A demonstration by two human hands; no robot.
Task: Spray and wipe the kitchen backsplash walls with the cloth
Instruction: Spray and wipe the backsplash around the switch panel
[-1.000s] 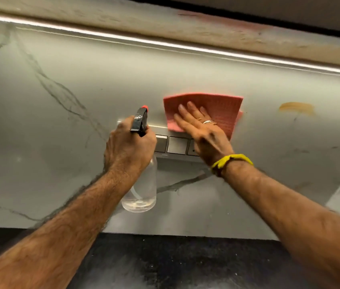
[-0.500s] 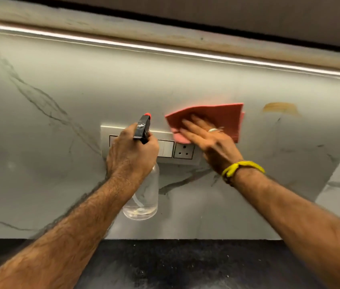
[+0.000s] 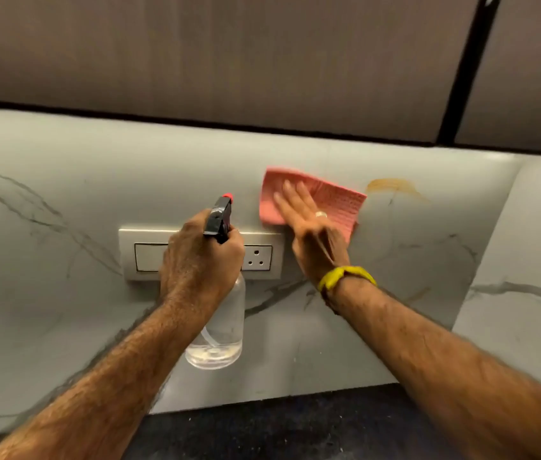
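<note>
A pink cloth [image 3: 335, 202] lies flat against the grey marble backsplash [image 3: 63, 180], pressed there by my right hand [image 3: 308, 227] with fingers spread. A brownish smear [image 3: 391, 185] marks the wall just right of the cloth. My left hand [image 3: 199, 263] grips a clear spray bottle [image 3: 221, 330] with a black trigger head and red nozzle, held upright in front of the wall a little left of the cloth. The bottle holds a little liquid at its bottom.
A white switch and socket plate [image 3: 143, 257] sits on the wall behind my left hand. Brown upper cabinets [image 3: 229, 54] hang above the backsplash. A side wall panel [image 3: 521, 277] meets the backsplash at the right. A dark countertop [image 3: 279, 426] runs below.
My right hand has slid the cloth up and slightly right, its fingers now pointing up-left. The view has tilted upward, showing the cabinets. My left hand keeps the bottle in about the same place.
</note>
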